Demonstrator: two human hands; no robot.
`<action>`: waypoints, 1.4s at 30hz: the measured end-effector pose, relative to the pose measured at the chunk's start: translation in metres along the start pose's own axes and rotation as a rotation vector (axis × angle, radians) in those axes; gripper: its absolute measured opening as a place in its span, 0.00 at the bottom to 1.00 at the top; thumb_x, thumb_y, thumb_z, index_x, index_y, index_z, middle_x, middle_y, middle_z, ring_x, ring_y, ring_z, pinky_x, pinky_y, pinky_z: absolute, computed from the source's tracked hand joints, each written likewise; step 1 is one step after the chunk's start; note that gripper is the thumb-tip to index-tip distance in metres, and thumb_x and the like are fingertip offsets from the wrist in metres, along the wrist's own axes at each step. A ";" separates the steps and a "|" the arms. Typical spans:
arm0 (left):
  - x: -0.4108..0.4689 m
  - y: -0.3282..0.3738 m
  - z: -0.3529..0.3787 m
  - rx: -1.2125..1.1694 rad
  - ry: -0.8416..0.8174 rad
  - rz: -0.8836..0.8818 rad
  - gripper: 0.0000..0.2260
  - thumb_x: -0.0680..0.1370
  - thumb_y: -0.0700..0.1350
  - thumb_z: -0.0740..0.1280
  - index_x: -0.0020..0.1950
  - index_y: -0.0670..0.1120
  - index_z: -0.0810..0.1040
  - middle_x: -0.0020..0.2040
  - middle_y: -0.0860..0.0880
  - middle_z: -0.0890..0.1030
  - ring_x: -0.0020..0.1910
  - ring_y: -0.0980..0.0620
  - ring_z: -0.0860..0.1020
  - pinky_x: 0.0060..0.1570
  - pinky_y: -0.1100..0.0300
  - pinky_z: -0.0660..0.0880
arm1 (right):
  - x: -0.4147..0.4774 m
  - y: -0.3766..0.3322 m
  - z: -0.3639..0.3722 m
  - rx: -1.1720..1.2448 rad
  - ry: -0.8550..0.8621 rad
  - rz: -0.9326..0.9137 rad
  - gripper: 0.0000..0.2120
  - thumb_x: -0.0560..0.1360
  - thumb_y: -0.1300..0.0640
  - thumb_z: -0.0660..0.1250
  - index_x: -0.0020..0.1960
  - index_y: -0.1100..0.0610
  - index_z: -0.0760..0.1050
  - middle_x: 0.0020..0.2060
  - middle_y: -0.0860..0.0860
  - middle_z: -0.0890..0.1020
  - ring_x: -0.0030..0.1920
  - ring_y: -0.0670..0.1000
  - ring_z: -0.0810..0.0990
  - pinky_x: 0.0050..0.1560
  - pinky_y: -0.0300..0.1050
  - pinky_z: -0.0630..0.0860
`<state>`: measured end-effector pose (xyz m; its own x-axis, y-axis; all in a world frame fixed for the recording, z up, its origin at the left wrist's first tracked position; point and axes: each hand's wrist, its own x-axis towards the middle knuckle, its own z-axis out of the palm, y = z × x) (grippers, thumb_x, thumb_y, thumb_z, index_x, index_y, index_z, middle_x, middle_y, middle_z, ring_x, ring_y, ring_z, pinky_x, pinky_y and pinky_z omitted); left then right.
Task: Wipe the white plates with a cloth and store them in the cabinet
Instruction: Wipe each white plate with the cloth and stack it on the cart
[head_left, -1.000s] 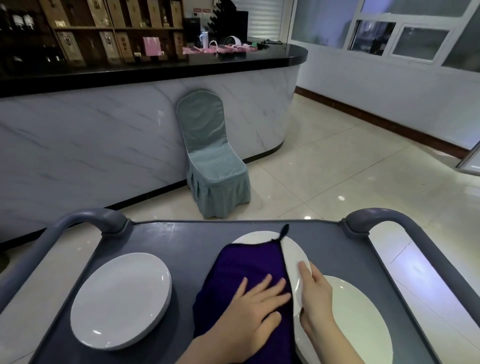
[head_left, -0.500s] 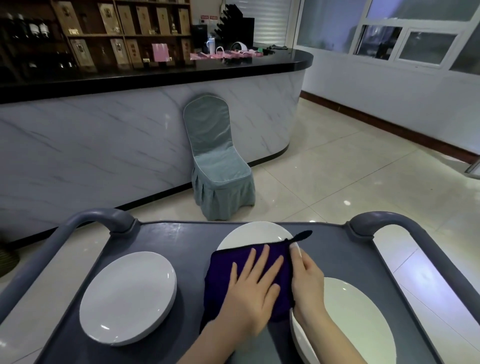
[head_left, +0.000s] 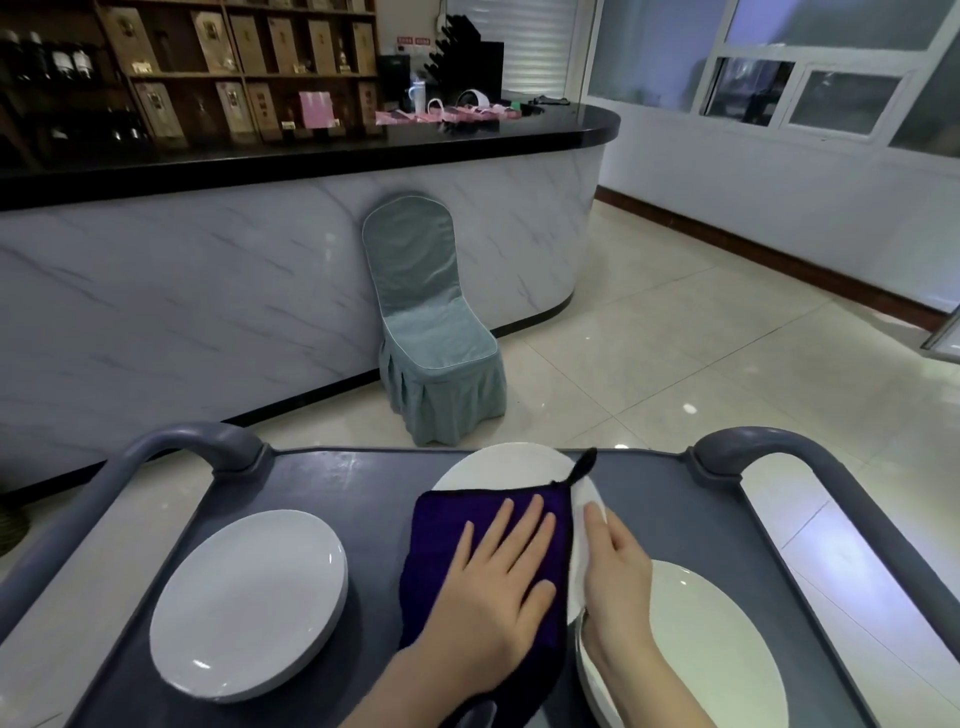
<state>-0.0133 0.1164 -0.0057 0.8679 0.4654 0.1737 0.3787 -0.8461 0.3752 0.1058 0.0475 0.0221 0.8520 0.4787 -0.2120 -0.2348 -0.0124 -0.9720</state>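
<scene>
On my feed the left hand (head_left: 498, 587) lies flat, fingers straight and slightly spread, palm pressing the cloth (head_left: 441, 530) onto the middle plate (head_left: 504, 465), gripping nothing. The right hand (head_left: 618, 566) stands on edge just beside it, fingers straight along that plate's right rim (not curled round it), wrist over the right plate (head_left: 717, 639). The left plate (head_left: 249, 603) sits apart on the cart (head_left: 337, 483).

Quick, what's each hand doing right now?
Left hand: open, pressing flat on the purple cloth.
Right hand: open, fingers resting along the middle plate rim.
</scene>
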 end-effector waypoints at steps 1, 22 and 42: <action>0.009 0.001 0.002 -0.019 -0.012 -0.028 0.26 0.81 0.57 0.46 0.79 0.58 0.44 0.79 0.63 0.41 0.78 0.58 0.38 0.76 0.48 0.39 | -0.005 0.004 0.003 -0.026 -0.028 0.001 0.12 0.82 0.54 0.63 0.47 0.53 0.84 0.40 0.47 0.87 0.42 0.46 0.83 0.44 0.42 0.77; 0.049 -0.023 -0.013 0.009 -0.018 -0.160 0.26 0.83 0.56 0.45 0.78 0.59 0.35 0.77 0.63 0.32 0.75 0.60 0.31 0.75 0.50 0.33 | -0.013 0.005 0.007 0.016 -0.081 0.077 0.11 0.80 0.54 0.65 0.44 0.52 0.85 0.41 0.45 0.87 0.43 0.44 0.85 0.41 0.37 0.78; 0.046 -0.019 -0.030 0.003 0.104 -0.124 0.28 0.80 0.61 0.48 0.79 0.59 0.46 0.79 0.60 0.46 0.78 0.57 0.42 0.77 0.49 0.42 | -0.011 -0.015 -0.007 -0.138 -0.297 -0.121 0.14 0.80 0.57 0.65 0.44 0.43 0.85 0.42 0.41 0.86 0.42 0.43 0.83 0.40 0.30 0.75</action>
<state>0.0093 0.1617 0.0221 0.7766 0.5906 0.2195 0.4819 -0.7812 0.3969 0.1030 0.0363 0.0384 0.6913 0.7186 -0.0752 -0.0573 -0.0492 -0.9971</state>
